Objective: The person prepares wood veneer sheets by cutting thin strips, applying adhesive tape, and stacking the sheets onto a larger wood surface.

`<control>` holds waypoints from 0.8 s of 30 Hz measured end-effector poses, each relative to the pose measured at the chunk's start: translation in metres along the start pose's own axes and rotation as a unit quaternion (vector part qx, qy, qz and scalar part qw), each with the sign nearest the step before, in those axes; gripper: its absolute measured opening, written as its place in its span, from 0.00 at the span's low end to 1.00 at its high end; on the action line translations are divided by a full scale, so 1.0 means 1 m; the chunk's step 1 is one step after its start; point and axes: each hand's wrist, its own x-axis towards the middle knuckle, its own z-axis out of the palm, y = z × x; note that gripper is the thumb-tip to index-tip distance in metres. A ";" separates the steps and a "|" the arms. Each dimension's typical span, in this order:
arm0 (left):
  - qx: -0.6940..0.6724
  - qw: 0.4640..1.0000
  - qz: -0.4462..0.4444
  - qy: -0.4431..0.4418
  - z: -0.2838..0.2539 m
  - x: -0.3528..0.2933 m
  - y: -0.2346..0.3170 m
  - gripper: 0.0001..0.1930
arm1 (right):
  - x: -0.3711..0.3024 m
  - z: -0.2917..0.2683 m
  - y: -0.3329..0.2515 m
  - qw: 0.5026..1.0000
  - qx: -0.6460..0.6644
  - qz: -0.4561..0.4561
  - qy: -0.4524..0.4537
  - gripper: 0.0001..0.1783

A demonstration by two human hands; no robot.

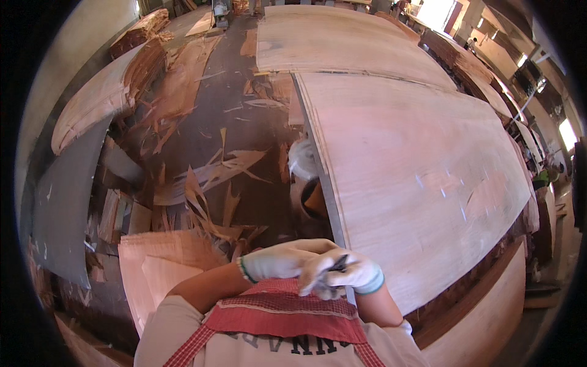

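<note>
My left hand (278,259) and my right hand (361,273), both in white work gloves, meet in front of my red checked apron (287,318). Their fingers are curled together and overlap. A small dark thing (338,264) shows between them, too little of it to name, and the glove fingers around it look dirty grey. Just beyond my right hand lies the near corner of a large pale wood veneer sheet (422,177), on top of a flat stack. Neither hand's fingers visibly grip the sheet.
Another wide veneer stack (342,40) lies beyond the first. Torn veneer scraps (214,177) litter the dark floor (229,116) on the left. More veneer piles (104,92) stand along the left wall, near a grey panel (67,202). Loose reddish sheets (165,263) lie beside my left arm.
</note>
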 end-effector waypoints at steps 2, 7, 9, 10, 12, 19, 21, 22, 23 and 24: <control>0.080 0.997 -0.023 0.001 -0.047 0.032 -0.002 0.23 | -0.010 -0.021 -0.001 0.996 0.028 -0.061 0.052 0.16; 0.083 0.986 -0.052 -0.133 -0.072 0.098 0.060 0.23 | -0.001 -0.057 -0.021 0.947 0.031 -0.230 0.221 0.16; 0.098 0.981 -0.057 -0.159 -0.092 0.118 0.082 0.21 | 0.015 -0.078 -0.032 0.947 0.028 -0.242 0.208 0.17; 0.128 0.978 -0.064 -0.149 -0.105 0.123 0.096 0.20 | 0.024 -0.094 -0.036 0.949 0.013 -0.247 0.193 0.18; 0.161 0.970 -0.147 -0.109 -0.131 0.128 0.144 0.16 | 0.047 -0.122 -0.041 0.920 -0.043 -0.252 0.298 0.19; 0.713 0.618 0.201 0.264 -0.338 0.181 0.363 0.16 | 0.114 -0.215 -0.061 0.701 0.137 -0.254 0.652 0.17; 0.767 0.487 0.213 0.358 -0.439 0.176 0.449 0.18 | 0.122 -0.229 -0.057 0.661 0.130 -0.245 0.697 0.17; 0.801 0.399 0.226 0.384 -0.502 0.163 0.492 0.22 | 0.130 -0.234 -0.056 0.653 0.146 -0.238 0.704 0.17; 0.820 0.354 0.172 0.415 -0.544 0.152 0.529 0.26 | 0.134 -0.238 -0.054 0.639 0.161 -0.232 0.716 0.16; 0.834 0.307 0.119 0.443 -0.574 0.148 0.550 0.30 | 0.138 -0.243 -0.051 0.624 0.175 -0.226 0.727 0.16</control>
